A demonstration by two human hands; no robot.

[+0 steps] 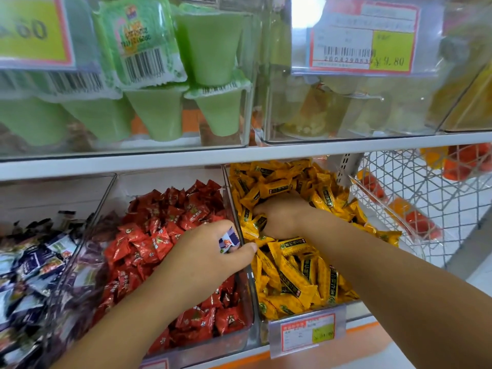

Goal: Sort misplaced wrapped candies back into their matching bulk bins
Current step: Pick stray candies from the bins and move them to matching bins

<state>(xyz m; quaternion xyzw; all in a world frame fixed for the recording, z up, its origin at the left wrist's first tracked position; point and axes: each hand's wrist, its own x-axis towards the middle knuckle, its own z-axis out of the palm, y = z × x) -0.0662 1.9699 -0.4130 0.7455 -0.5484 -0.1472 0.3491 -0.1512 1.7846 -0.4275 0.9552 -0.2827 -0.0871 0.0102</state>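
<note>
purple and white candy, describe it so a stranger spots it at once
On the lower shelf, find the middle bin of red candies. At its right edge the left hand pinches one candy. It alone is purple and white among red and yellow wrappers.

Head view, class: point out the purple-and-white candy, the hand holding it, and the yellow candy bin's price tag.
purple-and-white candy (227, 241): head view, wrapper showing between thumb and fingers.
left hand (205, 258): head view, back of the hand.
price tag (307, 332): head view, middle of its face.

Left hand (210, 258) with purple candy (228, 242)
</note>
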